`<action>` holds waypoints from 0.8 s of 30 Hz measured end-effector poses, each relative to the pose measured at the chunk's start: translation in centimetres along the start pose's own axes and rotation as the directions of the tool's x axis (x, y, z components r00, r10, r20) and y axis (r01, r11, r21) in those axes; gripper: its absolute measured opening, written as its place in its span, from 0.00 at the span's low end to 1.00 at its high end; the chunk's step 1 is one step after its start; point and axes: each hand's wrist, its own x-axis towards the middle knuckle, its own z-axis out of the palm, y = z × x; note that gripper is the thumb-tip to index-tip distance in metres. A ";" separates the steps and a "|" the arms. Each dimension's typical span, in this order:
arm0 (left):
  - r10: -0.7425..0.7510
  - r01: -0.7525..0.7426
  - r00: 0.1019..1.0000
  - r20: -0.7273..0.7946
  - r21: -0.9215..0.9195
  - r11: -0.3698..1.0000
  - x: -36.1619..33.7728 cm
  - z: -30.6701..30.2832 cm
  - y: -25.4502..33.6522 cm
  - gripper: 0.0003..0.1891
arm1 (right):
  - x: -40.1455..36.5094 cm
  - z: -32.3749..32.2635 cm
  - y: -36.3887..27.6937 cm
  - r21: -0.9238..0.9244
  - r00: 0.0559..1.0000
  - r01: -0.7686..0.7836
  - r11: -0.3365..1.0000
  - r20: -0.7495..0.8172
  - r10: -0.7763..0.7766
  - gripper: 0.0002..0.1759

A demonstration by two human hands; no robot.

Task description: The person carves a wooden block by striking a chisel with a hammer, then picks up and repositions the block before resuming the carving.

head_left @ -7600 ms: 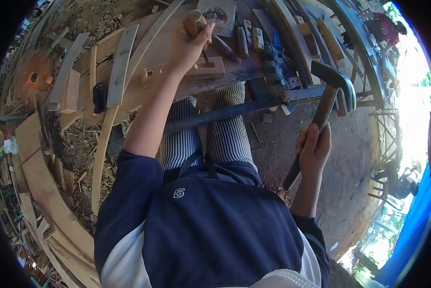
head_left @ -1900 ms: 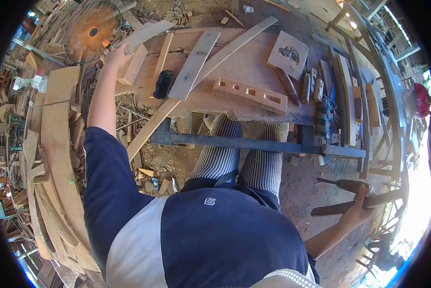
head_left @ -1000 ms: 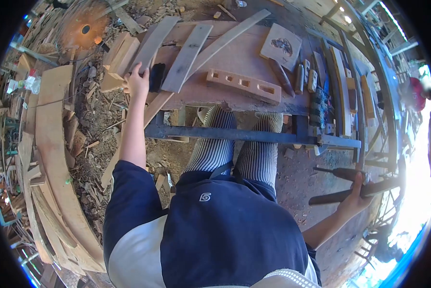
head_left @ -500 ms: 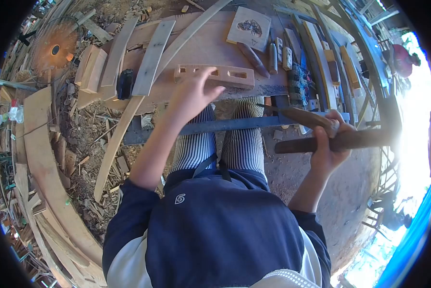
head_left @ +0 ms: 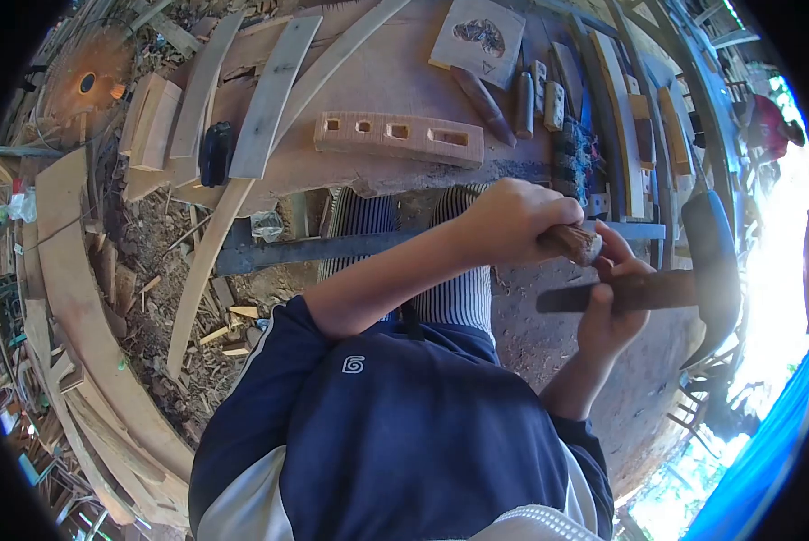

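My left hand (head_left: pixel 517 224) is closed round the wooden handle of a chisel (head_left: pixel 574 243), whose worn end pokes out toward my right hand. The blade is hidden by the left hand in this view. Wrapped round a hammer's dark handle, my right hand (head_left: pixel 614 311) sits just below, its fingertips close to the chisel's end. The hammer (head_left: pixel 713 279) has its dark curved head out to the right. Ahead of my lap, a reddish wooden block (head_left: pixel 395 137) with several rectangular holes cut in it lies on the workbench (head_left: pixel 359 81).
Beyond the block lie a carved board (head_left: pixel 478 41), a tapered wooden piece (head_left: pixel 484 106) and several handled tools. Long planks (head_left: pixel 276 99) cross the left of the bench, near a black object (head_left: pixel 216 153). A round saw blade (head_left: pixel 87 83) stands far left. Wood scraps litter the ground.
My left hand has moved from over the holed block to the right and taken hold of the chisel handle. The right hand, which had the chisel together with the hammer, keeps the hammer.
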 end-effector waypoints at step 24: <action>0.437 -0.417 0.884 -0.169 0.140 0.898 -3.5 -2.8 -6.2 0.09 | -2.3 -2.0 2.2 -0.239 0.889 -0.453 0.859 -0.193 0.415 0.42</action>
